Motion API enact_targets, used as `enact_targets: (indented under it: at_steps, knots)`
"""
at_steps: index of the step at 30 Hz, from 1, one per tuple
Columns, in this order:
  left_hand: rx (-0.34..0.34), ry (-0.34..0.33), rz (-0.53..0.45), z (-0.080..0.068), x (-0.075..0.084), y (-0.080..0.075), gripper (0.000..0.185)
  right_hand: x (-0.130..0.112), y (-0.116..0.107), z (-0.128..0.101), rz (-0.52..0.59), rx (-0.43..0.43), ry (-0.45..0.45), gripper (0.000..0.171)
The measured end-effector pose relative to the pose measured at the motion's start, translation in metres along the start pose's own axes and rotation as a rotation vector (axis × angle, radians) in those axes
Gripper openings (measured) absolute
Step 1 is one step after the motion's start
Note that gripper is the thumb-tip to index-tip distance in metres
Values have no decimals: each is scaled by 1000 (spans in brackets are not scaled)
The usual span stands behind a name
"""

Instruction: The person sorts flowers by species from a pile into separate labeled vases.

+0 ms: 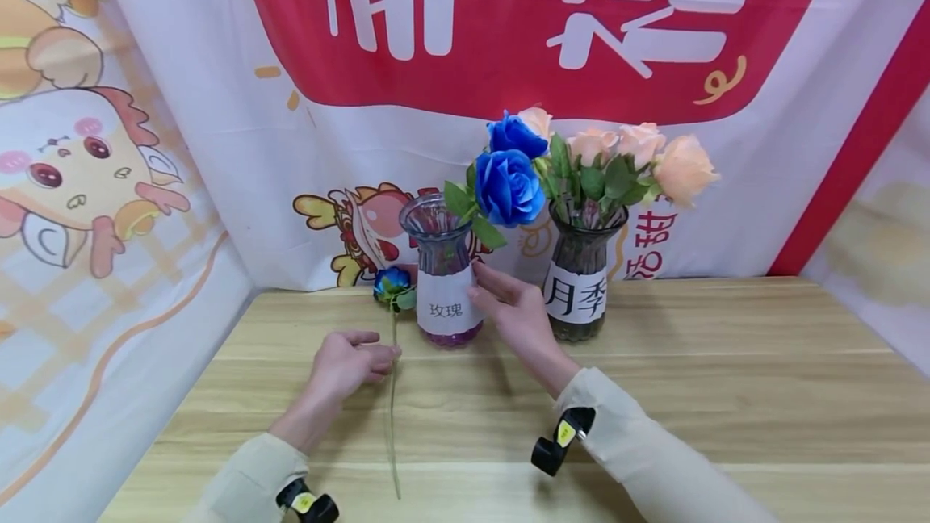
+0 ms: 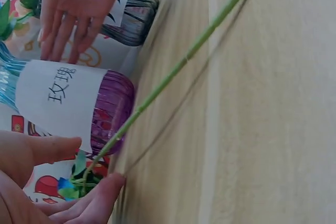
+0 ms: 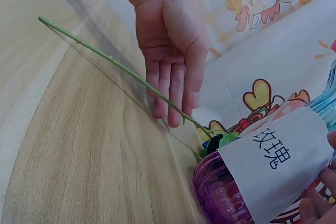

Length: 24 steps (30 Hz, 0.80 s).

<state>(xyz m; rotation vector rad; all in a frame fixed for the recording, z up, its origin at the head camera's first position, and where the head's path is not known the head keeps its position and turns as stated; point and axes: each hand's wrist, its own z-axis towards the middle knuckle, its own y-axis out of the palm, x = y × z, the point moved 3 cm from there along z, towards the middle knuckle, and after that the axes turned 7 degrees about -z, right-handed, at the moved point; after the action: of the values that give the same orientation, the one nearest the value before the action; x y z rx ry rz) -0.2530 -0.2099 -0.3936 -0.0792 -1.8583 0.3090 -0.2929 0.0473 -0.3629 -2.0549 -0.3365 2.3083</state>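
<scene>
A blue rose (image 1: 392,284) lies on the table, its long green stem (image 2: 181,64) stretching toward the near edge. My left hand (image 1: 350,363) is at the upper stem with extended fingers and thumb apart; the stem passes close by its fingertips in the right wrist view. Just right of this rose stands a ribbed glass vase (image 1: 452,336) with a purple base and a white label (image 3: 275,163). Two blue roses (image 1: 508,184) lean out of it to the right. My right hand (image 1: 514,315) is at the vase's right side, fingers nearly straight, fingertips right at the label's edge.
A second, darker glass vase (image 1: 577,329) with a white label stands to the right, holding several peach roses (image 1: 643,144). Behind the wooden table (image 1: 726,394) hangs a printed red and white cloth (image 1: 436,87); another cartoon-printed cloth (image 1: 73,305) hangs at the left.
</scene>
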Motion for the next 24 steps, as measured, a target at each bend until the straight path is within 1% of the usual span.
enact_targets:
  at_steps: [3, 7, 10, 14, 17, 21, 24]
  knots:
    - [-42, -12, -43, 3, -3, 3, 64, 0, 0, 0, 7, 3, -6, 50]
    - [-110, -45, -145, 6, -7, 7, 57, -1, 0, 0, 20, 0, 2, 48]
    - [-143, -68, -205, 7, -9, 6, 54, -1, -1, 1, 27, -3, 8, 48]
    - [-187, -60, -268, 5, -8, 2, 57, 1, -1, 2, 32, -5, 14, 47]
    - [-201, -49, -336, 2, -5, 0, 59, 2, -2, 3, 35, -3, 22, 47]
    - [-177, -37, -454, 0, 4, -4, 57, 3, -1, 3, 39, -4, 28, 47]
    - [-167, -5, -535, -2, 15, -7, 57, 3, -2, 3, 39, -7, 22, 47]
